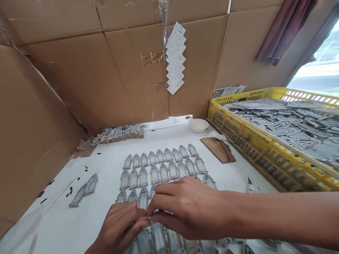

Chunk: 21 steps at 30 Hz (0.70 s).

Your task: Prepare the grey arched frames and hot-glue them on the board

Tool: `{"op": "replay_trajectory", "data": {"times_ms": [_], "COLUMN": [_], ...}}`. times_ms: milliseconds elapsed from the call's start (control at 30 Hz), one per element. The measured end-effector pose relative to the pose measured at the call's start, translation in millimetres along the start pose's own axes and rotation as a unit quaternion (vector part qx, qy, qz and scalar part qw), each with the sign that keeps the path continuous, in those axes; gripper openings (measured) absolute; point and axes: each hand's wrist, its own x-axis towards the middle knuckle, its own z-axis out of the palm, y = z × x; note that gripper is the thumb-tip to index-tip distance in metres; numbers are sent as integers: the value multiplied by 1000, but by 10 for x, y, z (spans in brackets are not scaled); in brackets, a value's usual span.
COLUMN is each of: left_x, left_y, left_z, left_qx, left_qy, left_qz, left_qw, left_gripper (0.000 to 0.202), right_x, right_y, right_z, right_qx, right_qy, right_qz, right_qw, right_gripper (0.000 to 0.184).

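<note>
Small grey arched window-shaped pieces [143, 176] lie in rows on the white tabletop. My left hand [122, 222] is over the nearer rows, thumb and fingers pinched together. From the right, my right hand [182, 204] reaches across the pieces, its fingertips pinched and meeting those of the left. Something thin and pale seems to be between the fingertips, but it is too small and covered to name. Below the hands, more arched pieces [159, 238] show large and close. The right hand and forearm hide part of the middle rows.
Two overlapping arched pieces [84, 189] lie at left near small black scraps. A stack of pieces [123, 134] stands at the back. On the right are a yellow crate [246, 141] full of pieces, a white bowl [198, 125], torn cardboard [218, 150] and a pointed metal tool [251, 187]. Cardboard walls surround the table.
</note>
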Motion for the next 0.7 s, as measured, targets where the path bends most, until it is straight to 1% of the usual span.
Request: {"op": "replay_trajectory", "data": {"times_ms": [167,400,533,700], "left_x": [28,36,44,26], "left_y": [16,31,47,33], "left_z": [0,4,-17,-5], "left_qx": [-16,-23,-16,-25], "left_qy": [9,-1,-21,-20], "left_qz": [-3,-6,-16,-13], "left_qw": [1000,1000,1000,999], "left_gripper": [22,23,24,24], "right_x": [-5,1,8,-1], "right_y": [-3,-13,-14,-10], "right_z": [8,-22,-21,-33], "right_qx": [14,21,22,22], "right_qy": [5,-31,-30,-30], "right_qz": [9,17,19,13], "right_qw": [1000,999,999,999], "right_gripper": [19,17,18,16]}}
